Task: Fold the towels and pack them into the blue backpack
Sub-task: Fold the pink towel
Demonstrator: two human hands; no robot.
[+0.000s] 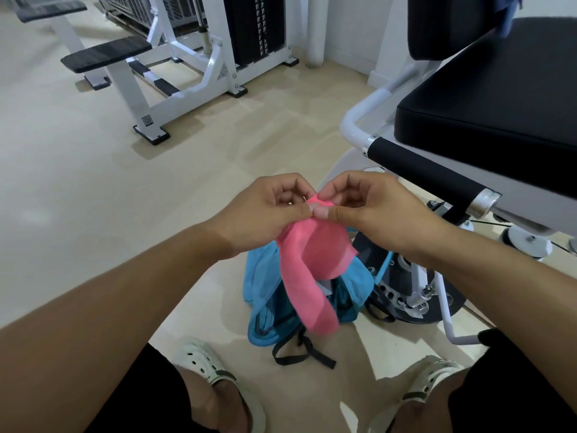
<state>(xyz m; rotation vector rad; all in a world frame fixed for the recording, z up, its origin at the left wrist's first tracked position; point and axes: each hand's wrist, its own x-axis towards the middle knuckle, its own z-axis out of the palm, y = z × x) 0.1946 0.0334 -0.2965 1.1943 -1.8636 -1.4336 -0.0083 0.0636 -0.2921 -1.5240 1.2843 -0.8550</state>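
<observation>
A pink towel hangs in the air in front of me, draped in two loose lobes. My left hand and my right hand pinch its top edge together, thumbs almost touching. Directly beneath it on the floor lies the blue backpack, slumped and open, its black straps trailing toward my feet. The towel's lower end covers part of the backpack's opening.
A black padded gym seat with a black-gripped handle stands close on the right, its base just behind the backpack. White gym machines stand at the back left. My feet in white clogs are on the beige floor.
</observation>
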